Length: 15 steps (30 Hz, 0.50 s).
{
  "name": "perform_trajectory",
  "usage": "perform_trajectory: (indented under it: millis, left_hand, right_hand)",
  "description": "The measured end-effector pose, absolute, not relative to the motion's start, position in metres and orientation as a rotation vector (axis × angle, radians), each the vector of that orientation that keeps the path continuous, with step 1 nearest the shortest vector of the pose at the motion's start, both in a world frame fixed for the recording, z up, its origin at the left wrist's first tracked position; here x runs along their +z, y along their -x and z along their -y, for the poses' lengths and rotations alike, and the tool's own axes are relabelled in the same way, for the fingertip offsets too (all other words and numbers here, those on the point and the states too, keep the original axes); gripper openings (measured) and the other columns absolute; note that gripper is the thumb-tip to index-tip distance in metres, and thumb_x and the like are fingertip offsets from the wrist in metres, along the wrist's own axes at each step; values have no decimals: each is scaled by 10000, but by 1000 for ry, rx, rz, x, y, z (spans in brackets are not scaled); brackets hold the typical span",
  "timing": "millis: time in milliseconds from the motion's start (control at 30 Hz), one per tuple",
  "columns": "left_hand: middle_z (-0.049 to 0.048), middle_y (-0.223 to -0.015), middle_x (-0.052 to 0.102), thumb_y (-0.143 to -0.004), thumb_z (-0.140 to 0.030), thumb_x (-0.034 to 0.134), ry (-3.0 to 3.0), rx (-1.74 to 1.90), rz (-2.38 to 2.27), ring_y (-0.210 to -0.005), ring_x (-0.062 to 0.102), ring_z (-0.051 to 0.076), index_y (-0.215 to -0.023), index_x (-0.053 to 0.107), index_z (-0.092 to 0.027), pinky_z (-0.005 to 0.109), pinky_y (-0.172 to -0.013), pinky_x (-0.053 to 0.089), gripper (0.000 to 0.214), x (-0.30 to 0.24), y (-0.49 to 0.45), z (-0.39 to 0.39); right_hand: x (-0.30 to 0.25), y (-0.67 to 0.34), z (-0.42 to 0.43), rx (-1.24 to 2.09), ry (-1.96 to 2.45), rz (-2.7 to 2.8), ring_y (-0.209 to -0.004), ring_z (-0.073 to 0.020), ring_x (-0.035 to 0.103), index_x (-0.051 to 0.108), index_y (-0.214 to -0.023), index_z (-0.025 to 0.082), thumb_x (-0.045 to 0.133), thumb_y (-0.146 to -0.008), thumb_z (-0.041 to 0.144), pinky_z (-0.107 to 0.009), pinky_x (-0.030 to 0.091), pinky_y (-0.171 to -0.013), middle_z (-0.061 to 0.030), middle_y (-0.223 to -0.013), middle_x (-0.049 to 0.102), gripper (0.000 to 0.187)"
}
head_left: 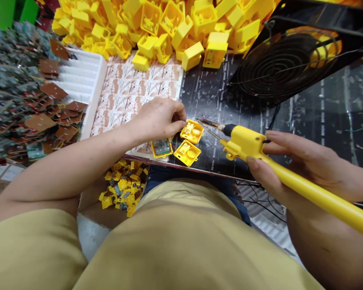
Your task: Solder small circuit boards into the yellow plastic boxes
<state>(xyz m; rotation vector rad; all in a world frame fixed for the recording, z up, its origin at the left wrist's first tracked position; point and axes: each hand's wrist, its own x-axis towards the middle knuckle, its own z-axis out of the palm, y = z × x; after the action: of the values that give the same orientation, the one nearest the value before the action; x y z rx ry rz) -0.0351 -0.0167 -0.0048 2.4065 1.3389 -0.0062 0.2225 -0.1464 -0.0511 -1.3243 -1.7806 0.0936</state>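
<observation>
Head view, from the left: a heap of brown circuit boards (33, 104) lies beside a white tray (84, 76), with a pile of yellow housings (169, 28) along the far edge. The left hand (157, 119) rests on the patterned sheet (124, 92), its fingertips pinching a small yellow housing (192, 131); a second open housing (187, 152) and a yellow-framed board (161, 148) lie just near of it. Further right, the right hand (305, 169) grasps a yellow soldering iron (245, 143), its tip beside the pinched housing. A black fan (287, 64) stands far right.
</observation>
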Motion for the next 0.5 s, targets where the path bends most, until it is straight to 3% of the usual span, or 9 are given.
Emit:
perform_trajectory:
  millis: [133,233,500]
  left_hand:
    - [81,-960,768,-857,-260,555,-2500,-95,-1408,-948,694,248,-978,772,-183,363,-853,513,260,-5,27,19]
    - [92,-969,763,-871,-263,533,-2599,-133,-1400,-958,696,264,-986,771,-188,370,-840,509,275,-5,23,21]
    - [89,-933,752,-891,-256,483,-2698,-234,-1325,-975,689,250,-1016,776,-190,348,-850,491,325,-2,22,20]
  right_hand:
    - [-52,-216,148,-12,1200,1763,-630,-195,728,724,-1067,245,833,-764,180,-266,565,-505,-33,-871,782,329]
    - [-52,-213,150,48,1179,1795,-663,-207,735,681,-950,235,817,-782,180,-281,583,-512,-18,-800,760,223]
    - [-43,-201,138,17,1024,1883,-620,-115,705,590,-848,227,829,-766,142,-170,498,-444,50,-719,713,267]
